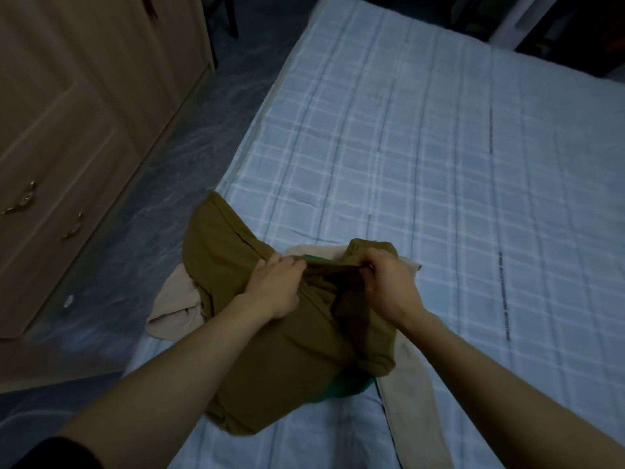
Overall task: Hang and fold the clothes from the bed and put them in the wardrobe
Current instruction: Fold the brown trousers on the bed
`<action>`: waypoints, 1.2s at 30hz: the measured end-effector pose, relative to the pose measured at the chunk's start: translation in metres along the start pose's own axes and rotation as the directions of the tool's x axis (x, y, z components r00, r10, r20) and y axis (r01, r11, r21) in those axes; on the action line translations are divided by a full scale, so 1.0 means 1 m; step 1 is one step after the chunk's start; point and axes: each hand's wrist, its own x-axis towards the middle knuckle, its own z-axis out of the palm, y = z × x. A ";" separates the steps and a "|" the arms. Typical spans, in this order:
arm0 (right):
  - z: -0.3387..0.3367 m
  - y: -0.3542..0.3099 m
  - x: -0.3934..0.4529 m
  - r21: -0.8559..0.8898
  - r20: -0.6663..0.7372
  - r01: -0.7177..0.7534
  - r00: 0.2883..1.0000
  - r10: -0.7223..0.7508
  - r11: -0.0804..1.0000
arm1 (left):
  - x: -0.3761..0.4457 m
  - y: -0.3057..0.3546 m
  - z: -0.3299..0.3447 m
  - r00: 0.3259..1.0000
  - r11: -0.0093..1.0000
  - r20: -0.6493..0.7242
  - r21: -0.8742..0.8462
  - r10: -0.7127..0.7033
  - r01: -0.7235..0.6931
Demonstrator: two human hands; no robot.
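An olive-brown garment lies bunched at the near left corner of the bed. My left hand grips its upper edge on the left, and my right hand pinches the same edge on the right, pulling the fabric taut between them. Under it lies a beige garment that sticks out at the left and runs down on the right. A bit of green cloth peeks out from beneath the olive one. The wooden wardrobe stands to the left, doors closed.
The bed carries a light blue checked sheet, bare beyond the pile. A strip of grey marbled floor runs between bed and wardrobe. Dark furniture legs stand at the far end of that strip.
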 end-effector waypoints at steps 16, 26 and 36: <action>-0.056 -0.032 -0.060 0.046 0.233 0.114 0.965 -0.122 0.992 | -0.056 0.056 -0.154 0.910 0.902 -0.332 -0.262 0.249 -0.342; -0.162 -0.056 -0.095 0.238 -0.186 0.027 0.982 0.018 0.971 | -0.123 0.124 -0.308 0.641 0.777 -0.649 -0.120 0.409 -0.618; -0.297 -0.008 -0.168 0.292 -0.616 0.154 0.785 0.062 0.944 | -0.149 0.199 -0.362 0.529 0.778 -0.674 0.108 0.516 -0.619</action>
